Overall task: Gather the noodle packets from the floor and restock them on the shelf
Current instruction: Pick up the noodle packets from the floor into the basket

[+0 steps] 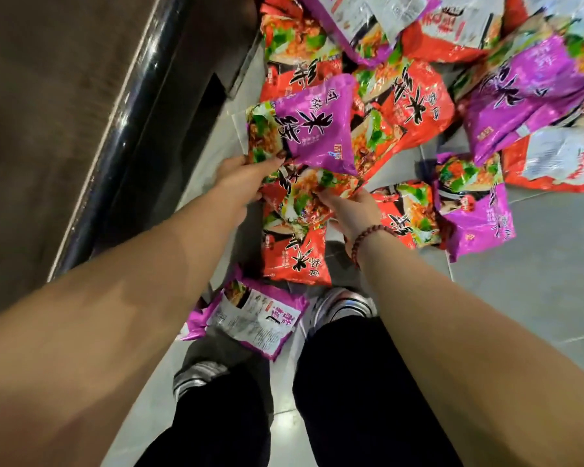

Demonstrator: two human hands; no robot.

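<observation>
Two bare forearms [142, 291] are reaching down over black trouser legs [351, 399] toward the tiled floor [536, 281]. There a pile of noodle packets [418, 96] is lying spread from the middle to the far right, beside the dark shelf edge [122, 129] running along the left. The left hand [241, 173] is gripping a purple packet [317, 129] by its near-left edge, fingers curled round it, holding it tilted over the pile. The right hand [349, 210] is pinching a red packet [304, 193] just below. A face-down packet [250, 318] is lying by the shoes [343, 303]. The packets are looking light, crinkly and slippery, with the noodle block inside probably brittle. Taking each by a sealed edge, without squeezing, is seeming wisest.
</observation>
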